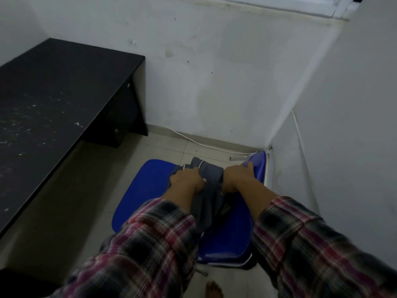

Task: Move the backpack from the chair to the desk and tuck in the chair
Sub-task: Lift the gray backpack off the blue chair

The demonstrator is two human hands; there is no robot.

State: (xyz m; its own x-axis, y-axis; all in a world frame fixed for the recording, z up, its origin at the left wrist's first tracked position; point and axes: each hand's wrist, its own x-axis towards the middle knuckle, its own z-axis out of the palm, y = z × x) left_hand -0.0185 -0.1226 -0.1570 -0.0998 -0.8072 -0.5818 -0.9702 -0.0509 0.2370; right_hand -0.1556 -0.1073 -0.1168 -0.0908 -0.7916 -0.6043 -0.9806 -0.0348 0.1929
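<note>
Gripping stage only: I have both hands on the backpack (207,190), which sits on the blue chair (137,190) seat, slumped between my forearms. Nothing delivered yet; the black bench (53,100) at left is bare apart from pale specks, and the chair stands well apart from it, out near the wall corner, not tucked in. Left to do, by my reading: lift, carry left, set down, then push the chair under. Left hand (187,179) has fingers curled and pinching a fold of grey fabric near the zip. Right hand (238,177) is closed on the bag's opposite edge, its fingertips reaching to the chair back. The fabric bunches between the two hands, so the grasp looks soft, possibly slack on lifting
</note>
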